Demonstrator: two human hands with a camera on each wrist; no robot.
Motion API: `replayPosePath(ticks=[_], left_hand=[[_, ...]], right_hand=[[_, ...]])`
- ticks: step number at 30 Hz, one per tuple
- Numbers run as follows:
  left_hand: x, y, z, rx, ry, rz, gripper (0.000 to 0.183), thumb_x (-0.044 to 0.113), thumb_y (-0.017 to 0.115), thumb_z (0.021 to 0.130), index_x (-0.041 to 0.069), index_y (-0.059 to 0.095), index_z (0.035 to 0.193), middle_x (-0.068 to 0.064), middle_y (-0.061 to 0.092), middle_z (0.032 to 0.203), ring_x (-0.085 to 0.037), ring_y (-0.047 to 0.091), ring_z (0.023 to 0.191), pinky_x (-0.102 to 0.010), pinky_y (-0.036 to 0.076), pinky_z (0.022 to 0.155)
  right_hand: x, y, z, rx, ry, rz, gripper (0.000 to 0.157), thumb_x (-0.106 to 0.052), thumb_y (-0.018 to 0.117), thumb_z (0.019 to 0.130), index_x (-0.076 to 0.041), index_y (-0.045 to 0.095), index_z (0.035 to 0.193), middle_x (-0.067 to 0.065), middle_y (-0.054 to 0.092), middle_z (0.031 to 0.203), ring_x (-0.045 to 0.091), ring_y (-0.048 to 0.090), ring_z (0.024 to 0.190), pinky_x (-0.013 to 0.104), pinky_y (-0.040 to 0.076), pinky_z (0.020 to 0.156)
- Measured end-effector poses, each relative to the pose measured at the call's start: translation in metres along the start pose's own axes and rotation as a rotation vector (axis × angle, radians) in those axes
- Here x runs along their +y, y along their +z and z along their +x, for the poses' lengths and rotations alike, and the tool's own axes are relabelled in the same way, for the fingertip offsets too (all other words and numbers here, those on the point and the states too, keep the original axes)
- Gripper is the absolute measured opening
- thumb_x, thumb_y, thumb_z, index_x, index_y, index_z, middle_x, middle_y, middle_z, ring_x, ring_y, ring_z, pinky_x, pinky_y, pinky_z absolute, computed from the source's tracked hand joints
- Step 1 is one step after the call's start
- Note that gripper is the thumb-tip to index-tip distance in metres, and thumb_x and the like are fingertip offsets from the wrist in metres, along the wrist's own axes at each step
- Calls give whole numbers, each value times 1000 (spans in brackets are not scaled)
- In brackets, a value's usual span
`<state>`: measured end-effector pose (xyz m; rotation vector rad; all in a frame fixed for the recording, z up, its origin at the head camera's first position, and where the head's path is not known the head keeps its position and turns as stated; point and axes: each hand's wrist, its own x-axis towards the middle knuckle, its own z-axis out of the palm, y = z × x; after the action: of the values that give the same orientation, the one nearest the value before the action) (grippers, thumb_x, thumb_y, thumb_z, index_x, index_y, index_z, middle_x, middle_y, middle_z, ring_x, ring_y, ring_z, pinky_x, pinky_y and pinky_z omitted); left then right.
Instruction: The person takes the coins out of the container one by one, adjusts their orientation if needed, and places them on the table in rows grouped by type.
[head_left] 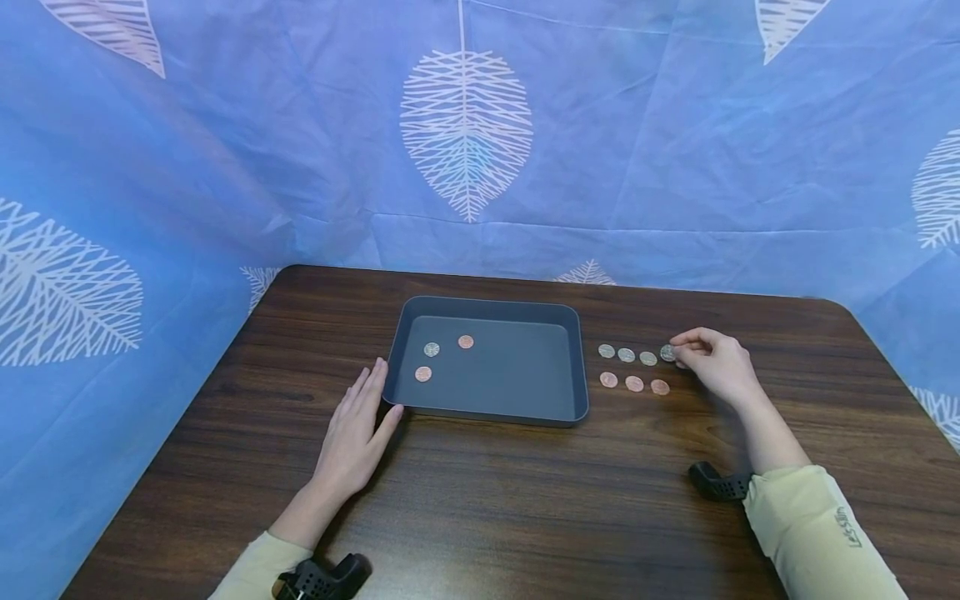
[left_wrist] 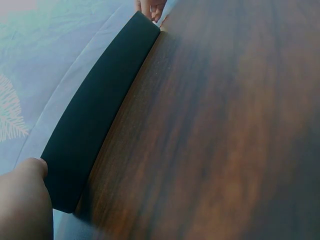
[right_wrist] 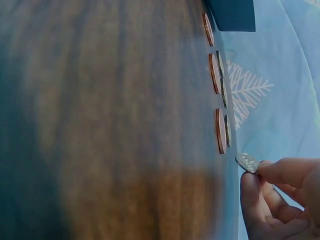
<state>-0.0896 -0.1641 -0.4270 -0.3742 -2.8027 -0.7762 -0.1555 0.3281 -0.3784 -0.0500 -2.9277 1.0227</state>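
Note:
Between thumb and fingertips my right hand pinches a silver coin, tilted and lifted off the tabletop in the right wrist view. It is at the right end of a row of three silver coins. Nearer to me lies a row of three copper coins. My left hand lies with straight fingers against the near left corner of a dark grey tray; its thumb touches the tray's wall in the left wrist view. Inside the tray are one silver coin and two copper coins.
All of this is on a dark wooden table with rounded far corners. A blue cloth with white leaf prints hangs behind it and along the left side. The tray stands left of the coin rows.

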Motion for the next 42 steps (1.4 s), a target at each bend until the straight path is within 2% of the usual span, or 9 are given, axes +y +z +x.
replayPosePath(ticks=[9, 15, 28, 42], left_hand=[[0, 0, -1, 2, -1, -2, 62, 45, 36, 95, 18, 14, 147, 0, 17, 151, -23, 17, 137, -47, 17, 108], [-1, 0, -1, -1, -12, -3, 63, 46, 36, 95, 18, 14, 147, 1, 17, 151, -23, 17, 137, -49, 18, 107], [1, 0, -1, -2, -23, -8, 63, 48, 35, 95, 20, 14, 147, 3, 16, 151, -22, 17, 137, -50, 19, 107], [1, -1, -2, -8, -18, -9, 63, 48, 35, 95, 19, 13, 147, 3, 15, 151, -22, 16, 138, -49, 18, 107]], right_hand=[[4, 2, 1, -19, 20, -49, 26, -24, 52, 92, -5, 61, 105, 12, 68, 88, 13, 63, 72, 29, 46, 61], [4, 3, 2, -11, 9, -94, 23, -21, 54, 90, -3, 62, 102, 15, 66, 92, 13, 59, 71, 29, 44, 61], [1, 6, 2, 5, 10, -115, 20, -16, 54, 89, -1, 62, 99, 16, 65, 90, 27, 60, 78, 46, 37, 75], [-1, 6, 2, -12, 49, -102, 21, -17, 53, 90, -1, 61, 101, 17, 64, 93, 31, 58, 82, 43, 41, 70]])
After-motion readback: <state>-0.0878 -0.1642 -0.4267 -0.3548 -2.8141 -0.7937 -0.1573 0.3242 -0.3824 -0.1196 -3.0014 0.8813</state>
